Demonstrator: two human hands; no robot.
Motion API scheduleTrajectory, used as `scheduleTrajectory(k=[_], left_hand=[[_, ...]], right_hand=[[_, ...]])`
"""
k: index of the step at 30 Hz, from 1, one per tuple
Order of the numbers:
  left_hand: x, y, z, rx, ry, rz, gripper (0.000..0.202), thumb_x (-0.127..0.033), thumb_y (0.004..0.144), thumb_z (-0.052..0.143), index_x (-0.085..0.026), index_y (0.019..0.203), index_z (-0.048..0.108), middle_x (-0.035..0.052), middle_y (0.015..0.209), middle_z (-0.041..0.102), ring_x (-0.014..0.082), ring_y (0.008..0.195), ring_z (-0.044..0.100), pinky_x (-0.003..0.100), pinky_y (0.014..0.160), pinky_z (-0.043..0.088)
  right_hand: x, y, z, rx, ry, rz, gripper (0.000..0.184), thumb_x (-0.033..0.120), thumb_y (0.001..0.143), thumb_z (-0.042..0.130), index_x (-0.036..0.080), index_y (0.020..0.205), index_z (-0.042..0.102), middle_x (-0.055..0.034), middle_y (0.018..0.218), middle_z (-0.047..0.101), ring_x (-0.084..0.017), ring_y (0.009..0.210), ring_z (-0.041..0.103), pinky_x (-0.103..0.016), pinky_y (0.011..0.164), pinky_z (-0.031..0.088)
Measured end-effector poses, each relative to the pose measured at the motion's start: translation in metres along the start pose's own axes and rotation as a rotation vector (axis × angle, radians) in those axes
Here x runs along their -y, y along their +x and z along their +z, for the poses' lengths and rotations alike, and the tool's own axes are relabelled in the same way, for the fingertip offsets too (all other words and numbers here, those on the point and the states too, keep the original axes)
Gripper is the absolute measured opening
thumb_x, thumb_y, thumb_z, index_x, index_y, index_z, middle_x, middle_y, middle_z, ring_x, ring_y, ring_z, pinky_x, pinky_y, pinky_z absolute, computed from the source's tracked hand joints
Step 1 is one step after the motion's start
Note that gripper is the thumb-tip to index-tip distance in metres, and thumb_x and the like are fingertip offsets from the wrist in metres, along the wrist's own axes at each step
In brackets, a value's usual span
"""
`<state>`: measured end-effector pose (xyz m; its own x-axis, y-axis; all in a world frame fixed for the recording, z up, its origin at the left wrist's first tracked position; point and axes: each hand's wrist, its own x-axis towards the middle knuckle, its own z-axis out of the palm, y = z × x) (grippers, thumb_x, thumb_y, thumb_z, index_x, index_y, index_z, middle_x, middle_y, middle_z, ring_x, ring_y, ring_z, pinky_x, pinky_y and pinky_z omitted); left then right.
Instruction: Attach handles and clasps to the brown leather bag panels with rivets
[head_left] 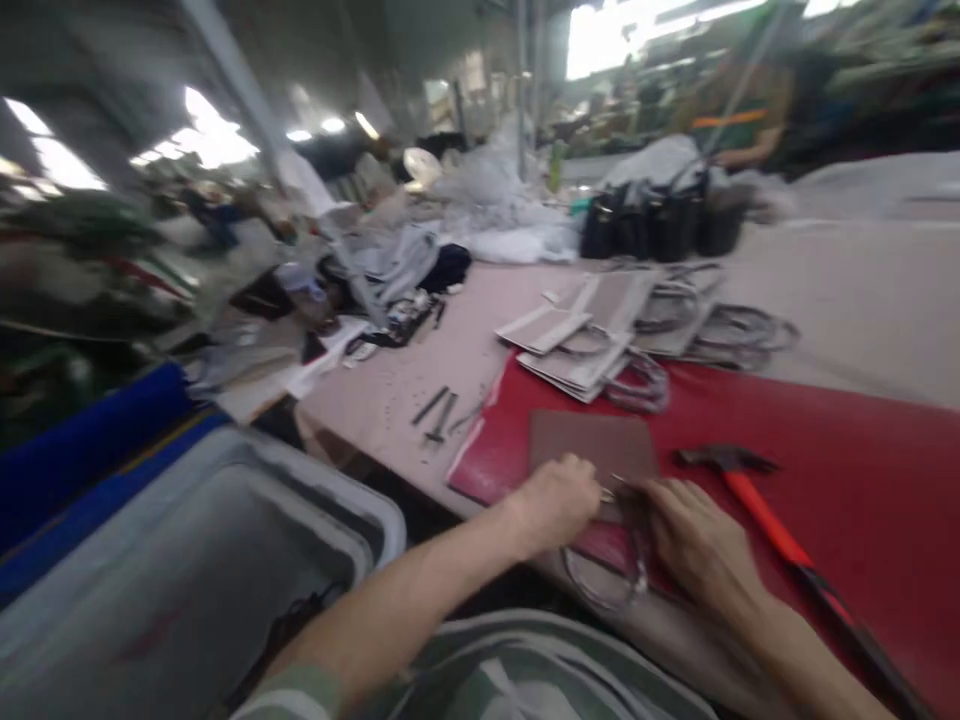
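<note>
A flat brown bag panel (pixel 589 440) lies on a red sheet (pixel 825 450) at the table's near edge. My left hand (pixel 559 500) is closed at the panel's lower edge, its fingers bent beside a small gold-coloured metal fitting (pixel 606 494). My right hand (pixel 694 530) closes on the panel's lower right corner, where a dark piece shows at the fingertips; blur hides its exact shape. Below the hands hangs a looped bag handle (pixel 600 598). Right of my right hand, a hammer (pixel 772 520) with a red and black handle rests on the sheet.
Several bag panels with looped handles (pixel 592 320) are piled beyond the sheet. Slim dark tools (pixel 442 418) lie to the left. A large grey bin (pixel 247 470) stands at lower left. Black bags (pixel 660 220) and plastic wrapping (pixel 495 190) sit farther back, with a person (pixel 742 110) behind.
</note>
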<state>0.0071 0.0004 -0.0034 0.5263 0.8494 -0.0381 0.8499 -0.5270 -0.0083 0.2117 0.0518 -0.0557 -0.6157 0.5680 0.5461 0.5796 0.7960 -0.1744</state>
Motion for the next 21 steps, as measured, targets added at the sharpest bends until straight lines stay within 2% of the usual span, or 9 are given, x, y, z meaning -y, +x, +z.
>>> scheduleTrajectory(k=[2, 3, 7, 10, 13, 15, 17, 21], left_hand=[[0.002, 0.000, 0.002, 0.012, 0.001, 0.025, 0.022, -0.008, 0.097, 0.042, -0.008, 0.102, 0.064, 0.0161, 0.100, 0.061, 0.0278, 0.096, 0.060, 0.037, 0.072, 0.057], [0.003, 0.000, 0.002, 0.011, -0.001, 0.034, 0.022, -0.007, 0.096, 0.042, -0.008, 0.102, 0.064, 0.0165, 0.100, 0.061, 0.0285, 0.096, 0.059, 0.038, 0.073, 0.057], [0.007, -0.008, 0.009, -0.053, -0.041, 0.045, 0.021, -0.001, 0.090, 0.045, -0.009, 0.099, 0.063, 0.0156, 0.099, 0.062, 0.0287, 0.094, 0.058, 0.040, 0.076, 0.058], [0.019, -0.017, 0.024, -0.183, -0.165, 0.051, 0.021, 0.000, 0.090, 0.047, -0.012, 0.095, 0.064, 0.0123, 0.097, 0.065, 0.0259, 0.093, 0.059, 0.039, 0.080, 0.058], [0.034, -0.029, 0.040, -0.376, -0.426, 0.094, 0.022, -0.004, 0.093, 0.045, -0.015, 0.094, 0.065, 0.0104, 0.100, 0.068, 0.0217, 0.098, 0.063, 0.036, 0.087, 0.058], [0.042, -0.036, 0.047, -0.456, -0.585, 0.109, 0.025, -0.005, 0.094, 0.043, -0.015, 0.094, 0.066, 0.0104, 0.105, 0.070, 0.0195, 0.102, 0.065, 0.035, 0.092, 0.058], [0.046, -0.040, 0.048, -0.473, -0.691, 0.106, 0.028, -0.004, 0.094, 0.041, -0.015, 0.092, 0.067, 0.0106, 0.106, 0.071, 0.0179, 0.103, 0.067, 0.034, 0.093, 0.058], [0.054, -0.041, 0.046, -0.424, -0.818, 0.145, 0.030, 0.000, 0.088, 0.042, -0.015, 0.087, 0.068, 0.0102, 0.105, 0.074, 0.0174, 0.110, 0.069, 0.034, 0.098, 0.057]], right_hand=[[0.001, -0.020, -0.017, 0.073, -0.051, 0.061, 0.026, 0.016, 0.099, 0.043, 0.017, 0.105, 0.068, -0.0087, 0.091, 0.069, -0.020, 0.082, 0.061, -0.033, 0.074, 0.053], [0.004, -0.021, -0.019, 0.104, -0.056, 0.083, 0.027, 0.014, 0.097, 0.043, 0.016, 0.106, 0.068, -0.0095, 0.090, 0.069, -0.022, 0.082, 0.060, -0.034, 0.075, 0.052], [0.012, -0.011, -0.016, 0.073, -0.012, 0.131, 0.029, 0.008, 0.092, 0.044, 0.017, 0.107, 0.067, -0.0101, 0.094, 0.069, -0.024, 0.086, 0.059, -0.036, 0.077, 0.051], [0.013, -0.011, -0.016, 0.077, 0.074, 0.166, 0.029, 0.007, 0.089, 0.045, 0.019, 0.101, 0.068, -0.0098, 0.096, 0.070, -0.025, 0.088, 0.059, -0.036, 0.079, 0.050], [0.007, -0.014, -0.018, 0.083, 0.188, 0.173, 0.030, 0.005, 0.088, 0.043, 0.020, 0.096, 0.067, -0.0087, 0.098, 0.071, -0.024, 0.091, 0.060, -0.035, 0.080, 0.050], [0.001, -0.015, -0.020, 0.079, 0.265, 0.153, 0.030, 0.005, 0.090, 0.042, 0.021, 0.095, 0.067, -0.0080, 0.100, 0.071, -0.022, 0.091, 0.061, -0.035, 0.080, 0.050], [-0.005, -0.014, -0.020, 0.078, 0.331, 0.120, 0.030, 0.006, 0.092, 0.041, 0.021, 0.095, 0.067, -0.0078, 0.100, 0.072, -0.021, 0.091, 0.062, -0.035, 0.081, 0.051], [-0.013, -0.011, -0.019, 0.094, 0.400, 0.030, 0.032, 0.003, 0.091, 0.039, 0.021, 0.093, 0.067, -0.0077, 0.101, 0.071, -0.021, 0.093, 0.061, -0.034, 0.081, 0.051]])
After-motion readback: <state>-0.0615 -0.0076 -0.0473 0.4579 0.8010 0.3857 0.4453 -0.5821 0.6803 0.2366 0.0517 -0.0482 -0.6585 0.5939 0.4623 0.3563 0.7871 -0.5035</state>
